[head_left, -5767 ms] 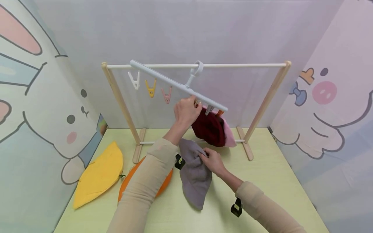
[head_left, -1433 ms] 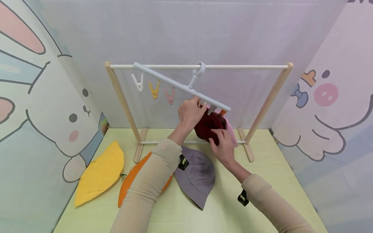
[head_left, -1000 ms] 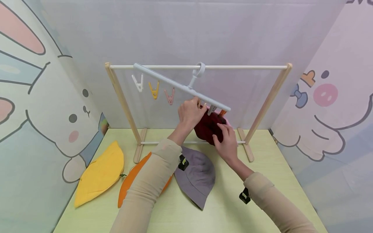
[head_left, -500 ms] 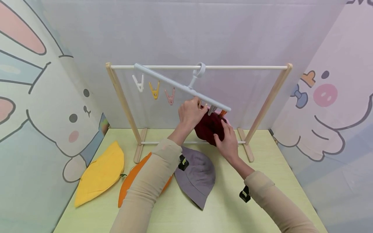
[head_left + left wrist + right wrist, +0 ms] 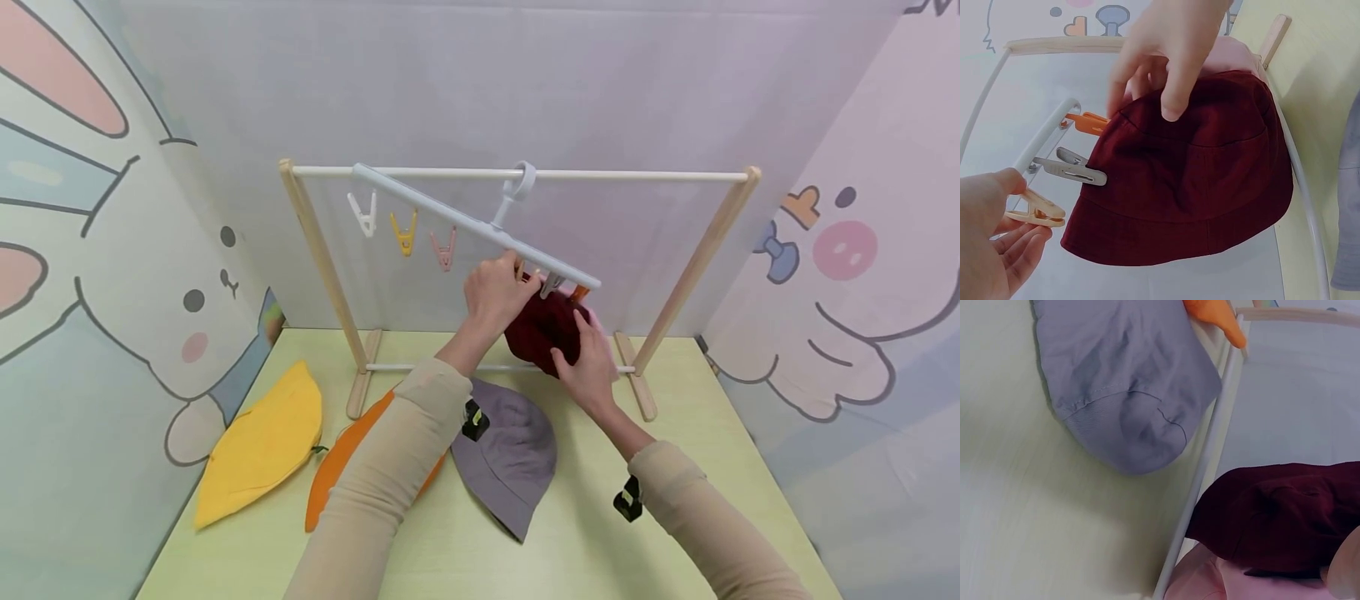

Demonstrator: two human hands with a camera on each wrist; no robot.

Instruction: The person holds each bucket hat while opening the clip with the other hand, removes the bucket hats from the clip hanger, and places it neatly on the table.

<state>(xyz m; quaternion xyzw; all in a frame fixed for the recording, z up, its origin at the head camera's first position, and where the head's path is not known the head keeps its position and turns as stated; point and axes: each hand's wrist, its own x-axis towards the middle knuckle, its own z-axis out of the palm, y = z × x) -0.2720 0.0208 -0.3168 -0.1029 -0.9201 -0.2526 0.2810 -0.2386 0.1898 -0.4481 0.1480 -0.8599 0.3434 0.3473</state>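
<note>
The desk [image 5: 720, 442] meets wall hangings on its left, right and back edges, and the yellow hat [image 5: 262, 446] lies near the left one. A broad stretch of desk spreads between the gray hat [image 5: 513, 450] and the right edge, my right forearm crossing above it. The orange hat [image 5: 341, 462] lies partly under my left sleeve, just beside the gray one. At the rack [image 5: 637, 175] my room is tighter: the burgundy hat [image 5: 547, 329] and the pink hat [image 5: 1200, 578] behind it hang near the right-hand post.

I count five hats, three on the desk and two hanging. The one hanger [image 5: 450, 211] slopes down to the right and carries six clips: white [image 5: 367, 225], yellow [image 5: 406, 243], pink [image 5: 446, 257], beige, gray and orange. The gray clip [image 5: 1075, 170] bites the burgundy edge; the orange clip [image 5: 1088, 123] runs behind it.

My left hand [image 5: 495, 287] reaches up and pinches the beige clip [image 5: 1046, 206], whose tips sit just beside the burgundy brim. My right hand [image 5: 590, 367] touches the burgundy hat from the right, fingers extended, thumb spread away from them against the near side of the cloth.
</note>
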